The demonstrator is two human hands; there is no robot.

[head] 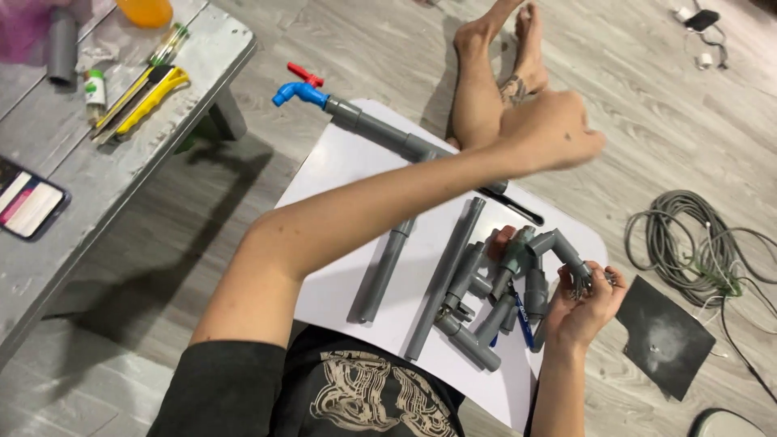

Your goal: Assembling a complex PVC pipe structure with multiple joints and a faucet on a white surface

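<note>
My left hand reaches across above the white board, fingers curled and turned away; what it holds, if anything, is hidden. My right hand grips the end of a grey pipe elbow piece at the board's right edge. A heap of grey pipe fittings lies beside it. A long grey pipe and a shorter one lie on the board. At the far end, a grey pipe carries a blue tap with a red handle.
A grey wooden bench at left holds a yellow utility knife, a phone and small bottles. Coiled grey cable and a dark flat sheet lie on the floor at right. Bare feet stretch ahead.
</note>
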